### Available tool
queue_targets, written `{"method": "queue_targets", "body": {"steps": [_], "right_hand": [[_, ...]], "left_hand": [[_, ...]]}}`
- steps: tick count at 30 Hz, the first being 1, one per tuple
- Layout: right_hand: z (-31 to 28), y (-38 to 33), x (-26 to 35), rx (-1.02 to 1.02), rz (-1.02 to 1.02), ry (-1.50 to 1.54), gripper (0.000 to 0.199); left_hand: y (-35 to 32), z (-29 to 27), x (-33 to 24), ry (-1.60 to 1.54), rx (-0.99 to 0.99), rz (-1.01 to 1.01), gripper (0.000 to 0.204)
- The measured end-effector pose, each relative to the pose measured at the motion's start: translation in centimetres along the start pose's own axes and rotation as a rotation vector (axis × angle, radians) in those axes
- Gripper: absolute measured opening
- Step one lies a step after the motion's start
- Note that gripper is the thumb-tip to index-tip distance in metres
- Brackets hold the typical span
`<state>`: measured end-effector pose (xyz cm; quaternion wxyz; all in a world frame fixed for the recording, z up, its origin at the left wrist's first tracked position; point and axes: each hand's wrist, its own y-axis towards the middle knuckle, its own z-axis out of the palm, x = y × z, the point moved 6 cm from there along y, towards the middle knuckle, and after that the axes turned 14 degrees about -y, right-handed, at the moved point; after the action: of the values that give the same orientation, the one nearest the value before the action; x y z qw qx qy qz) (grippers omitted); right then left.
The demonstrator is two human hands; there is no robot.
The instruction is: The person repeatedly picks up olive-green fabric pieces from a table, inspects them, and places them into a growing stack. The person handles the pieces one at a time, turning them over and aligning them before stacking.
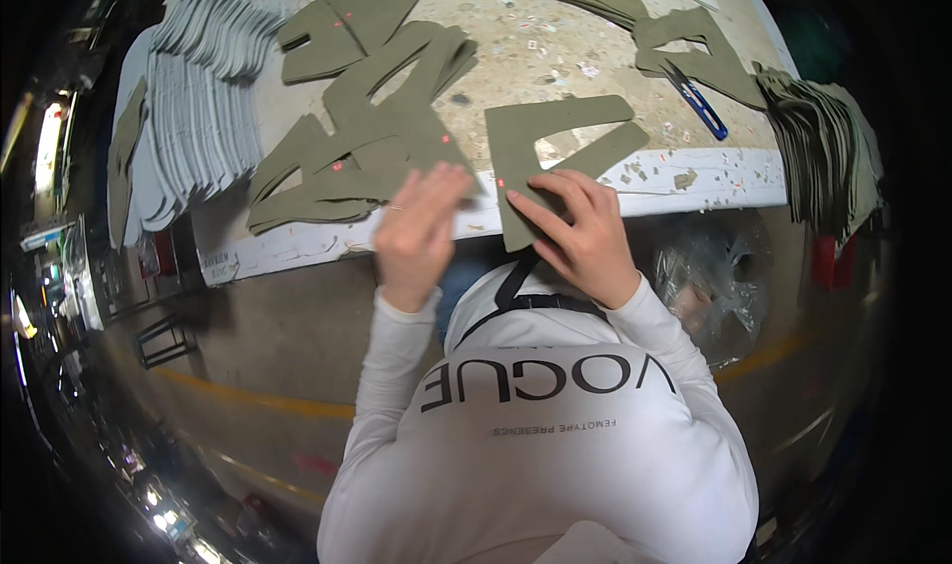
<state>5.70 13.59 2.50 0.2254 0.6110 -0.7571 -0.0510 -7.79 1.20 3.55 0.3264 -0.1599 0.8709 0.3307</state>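
At centre, our right hand (585, 227) lays spread fingers on the green panel (510, 152). Our left hand (421, 229) is blurred; its grip we cannot tell. We should press lightly, evenly

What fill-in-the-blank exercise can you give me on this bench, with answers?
1. The blurred hand is the person's ____ hand.
2. The right hand, in a ____ sleeve, touches an olive fabric panel.
3. The thread snips have ____ handles.
Missing words: left; white; blue.
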Motion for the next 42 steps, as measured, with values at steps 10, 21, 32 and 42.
{"method": "queue_targets", "body": {"steps": [10, 21, 32, 42], "right_hand": [[-0.2, -1.2, -1.0, -0.009, -0.045, -0.027, 0.054], [-0.9, -1.4, -0.1, 0.082, -0.04, -0.106, 0.05], [-3.1, 8.6, -2.8, -0.303, -0.096, 0.021, 0.02], [8.7, 26.8, -8.1, -0.111, 0.124, -0.226, 0.043]], "left_hand": [[-4.8, 2.1, -1.1, -0.125, 0.086, 0.106, 0.032], [-4.2, 0.5, -1.3, 0.015, 0.031, 0.071, 0.025], [2.8, -14.1, 6.5, 0.114, -0.442, -0.219, 0.016], [12.7, -12.1, 20.7, 0.469, -0.211, -0.518, 0.045]]}}
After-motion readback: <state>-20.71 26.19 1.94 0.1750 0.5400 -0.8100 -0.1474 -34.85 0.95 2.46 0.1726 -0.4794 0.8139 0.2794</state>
